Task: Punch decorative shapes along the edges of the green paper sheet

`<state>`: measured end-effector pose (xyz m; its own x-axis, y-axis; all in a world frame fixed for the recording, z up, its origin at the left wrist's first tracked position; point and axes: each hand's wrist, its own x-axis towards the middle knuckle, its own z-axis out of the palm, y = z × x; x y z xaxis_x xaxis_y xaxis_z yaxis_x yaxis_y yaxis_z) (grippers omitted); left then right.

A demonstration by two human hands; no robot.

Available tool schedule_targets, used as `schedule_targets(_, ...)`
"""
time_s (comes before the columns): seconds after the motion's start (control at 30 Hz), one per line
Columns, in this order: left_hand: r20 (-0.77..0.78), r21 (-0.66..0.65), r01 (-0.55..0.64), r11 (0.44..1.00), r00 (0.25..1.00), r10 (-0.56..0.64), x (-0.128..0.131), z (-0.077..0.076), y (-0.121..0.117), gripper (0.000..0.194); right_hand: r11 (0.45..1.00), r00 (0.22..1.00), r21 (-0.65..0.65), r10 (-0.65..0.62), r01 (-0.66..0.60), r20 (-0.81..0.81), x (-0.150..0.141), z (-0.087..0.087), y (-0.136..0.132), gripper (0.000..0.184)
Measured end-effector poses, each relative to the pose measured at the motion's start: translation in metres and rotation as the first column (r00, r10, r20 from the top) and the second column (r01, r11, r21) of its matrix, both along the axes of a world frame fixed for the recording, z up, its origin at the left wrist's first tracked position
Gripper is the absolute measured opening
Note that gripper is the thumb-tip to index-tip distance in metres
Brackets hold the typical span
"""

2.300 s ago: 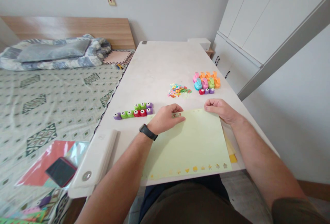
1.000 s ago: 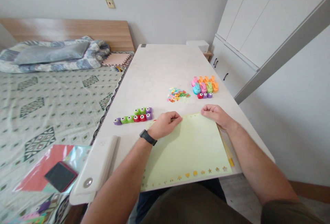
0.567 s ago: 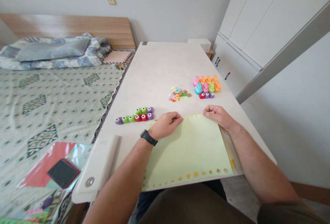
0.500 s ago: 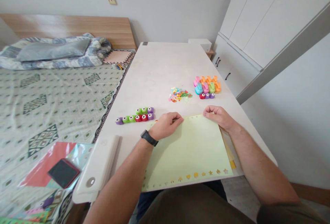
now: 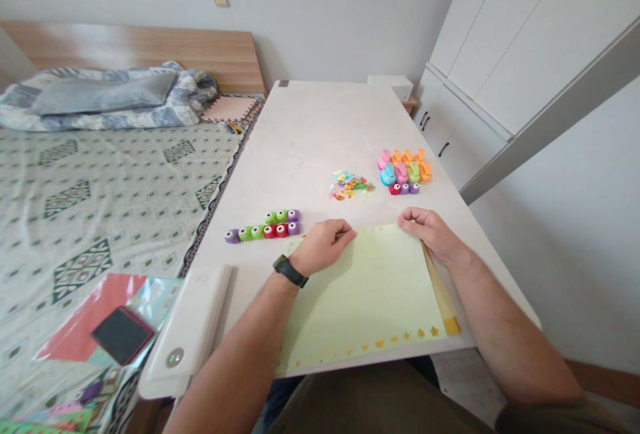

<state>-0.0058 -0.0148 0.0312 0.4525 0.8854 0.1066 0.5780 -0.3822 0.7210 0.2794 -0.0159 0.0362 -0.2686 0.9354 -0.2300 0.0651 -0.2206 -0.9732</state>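
Note:
A large pale green sheet of paper (image 5: pixel 373 287) lies in front of me, with a row of small punched shapes along its near edge. My left hand (image 5: pixel 325 244) pinches its far edge near the middle. At the far right corner, my right hand (image 5: pixel 425 227) is closed on the same sheet. Yellow paper (image 5: pixel 450 324) shows from under the right side. Beyond my hands lies a pile of tiny coloured paper cut-outs (image 5: pixel 350 185). Small craft punches (image 5: pixel 270 230) in green, red and purple stand in rows to the left of my left hand.
Larger craft punches (image 5: pixel 401 173) in pink, orange, blue and green stand grouped at the right, with small ones before them. A long white device (image 5: pixel 193 321) lies along the table's left edge. The bed beside it holds a phone (image 5: pixel 123 335) on a red sheet.
The pale green sheet's near edge has shifted slightly left and down onto the yellow paper, which now shows through the punched holes. Both hands keep their hold.

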Motion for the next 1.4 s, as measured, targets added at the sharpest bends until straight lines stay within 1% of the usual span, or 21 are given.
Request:
schedule_targets(0.2, -0.037, 0.035, 0.009, 0.999, 0.999, -0.008, 0.000, -0.002, 0.000, 0.024, 0.997, 0.997, 0.074, -0.027, 0.021, 0.078, 0.000, -0.003, 0.002, 0.025)
schedule_targets(0.37, -0.061, 0.067, 0.012, 0.998, 0.998, -0.008, 0.000, -0.003, 0.001, 0.022, 0.985, 0.991, 0.165, -0.058, 0.039, 0.117, 0.001, -0.008, 0.006, 0.023)
schedule_targets(0.53, -0.104, 0.113, 0.016, 0.993, 0.995, -0.005, -0.001, -0.007, 0.001, 0.022, 0.965, 0.979, 0.248, -0.130, 0.088, 0.159, 0.000, -0.012, 0.010, 0.023)
schedule_targets(0.6, -0.139, 0.132, 0.016, 0.991, 0.990, 0.003, -0.001, -0.010, 0.001, 0.021, 0.947, 0.964, 0.297, -0.187, 0.126, 0.187, 0.000, -0.013, 0.011, 0.023)
schedule_targets(0.7, -0.187, 0.142, 0.017, 0.990, 0.982, 0.010, 0.000, -0.013, 0.000, 0.022, 0.900, 0.923, 0.400, -0.290, 0.173, 0.252, 0.001, -0.015, 0.013, 0.022)
schedule_targets(0.8, -0.214, 0.151, 0.020, 0.988, 0.977, 0.013, 0.001, -0.015, 0.000, 0.022, 0.849, 0.876, 0.495, -0.370, 0.184, 0.310, -0.002, -0.019, 0.015, 0.023)
schedule_targets(0.87, -0.223, 0.156, 0.022, 0.988, 0.975, 0.013, 0.001, -0.016, -0.001, 0.022, 0.821, 0.848, 0.540, -0.410, 0.183, 0.336, -0.007, -0.017, 0.017, 0.023)
schedule_targets(0.93, -0.228, 0.160, 0.024, 0.987, 0.973, 0.013, 0.001, -0.016, -0.002, 0.022, 0.805, 0.835, 0.577, -0.406, 0.134, 0.373, -0.017, -0.009, 0.018, 0.022)
schedule_targets(0.97, -0.230, 0.164, 0.024, 0.986, 0.973, 0.015, 0.001, -0.016, -0.002, 0.022, 0.803, 0.837, 0.591, -0.376, 0.079, 0.398, -0.025, -0.003, 0.019, 0.022)
schedule_targets(1.03, -0.233, 0.172, 0.032, 0.985, 0.972, 0.009, 0.001, -0.016, -0.002, 0.022, 0.794, 0.851, 0.604, -0.266, -0.073, 0.452, -0.044, 0.013, 0.021, 0.021)
schedule_targets(1.1, -0.238, 0.184, 0.034, 0.982, 0.971, 0.011, 0.001, -0.016, -0.002, 0.022, 0.760, 0.860, 0.615, -0.156, -0.210, 0.486, -0.070, 0.030, 0.025, 0.023)
schedule_targets(1.2, -0.241, 0.189, 0.024, 0.982, 0.970, 0.023, 0.001, -0.019, -0.002, 0.021, 0.694, 0.836, 0.620, -0.046, -0.366, 0.546, -0.117, 0.049, 0.035, 0.022)
schedule_targets(1.23, -0.235, 0.187, 0.020, 0.982, 0.972, 0.025, 0.001, -0.020, -0.002, 0.021, 0.671, 0.820, 0.615, -0.019, -0.414, 0.572, -0.133, 0.052, 0.039, 0.023)
schedule_targets(1.3, -0.211, 0.186, 0.016, 0.982, 0.977, 0.024, 0.001, -0.023, -0.001, 0.019, 0.627, 0.779, 0.608, -0.003, -0.487, 0.627, -0.166, 0.054, 0.050, 0.024)
schedule_targets(1.37, -0.189, 0.192, 0.018, 0.981, 0.982, 0.019, 0.001, -0.026, -0.001, 0.019, 0.586, 0.720, 0.576, 0.019, -0.571, 0.694, -0.198, 0.051, 0.063, 0.026)
schedule_targets(1.4, -0.182, 0.200, 0.017, 0.980, 0.983, 0.020, 0.001, -0.027, -0.001, 0.020, 0.574, 0.684, 0.545, 0.036, -0.611, 0.729, -0.212, 0.047, 0.069, 0.028)
